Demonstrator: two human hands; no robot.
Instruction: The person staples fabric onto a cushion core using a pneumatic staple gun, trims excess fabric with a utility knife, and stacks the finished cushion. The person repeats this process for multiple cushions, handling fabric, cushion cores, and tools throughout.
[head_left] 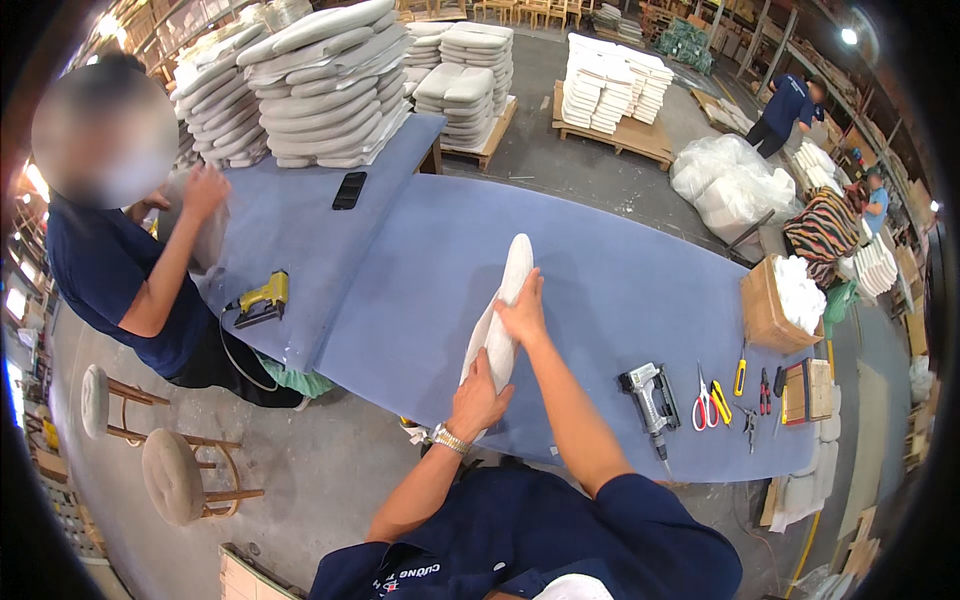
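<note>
A pale padded seat cushion (517, 268) stands on its edge over the blue-covered table (420, 290), its narrow side turned up toward me. My right hand (525, 312) grips its upper right side, the thumb lying across the near face. Lower down, my left hand (480, 398), with a metal watch at the wrist, holds the end closest to me. Parts of the fingers of both hands are hidden behind the cushion. To the right of my arm lies a silver staple gun (652, 400) on the cloth.
Red-handled scissors (705, 405), a yellow cutter (720, 403) and pliers (765, 392) lie right, near a cardboard box (770, 310). At left, a co-worker (130, 260) handles a pad beside a yellow staple gun (263, 298). Cushion stacks (320, 90) and a phone (349, 190) sit far left.
</note>
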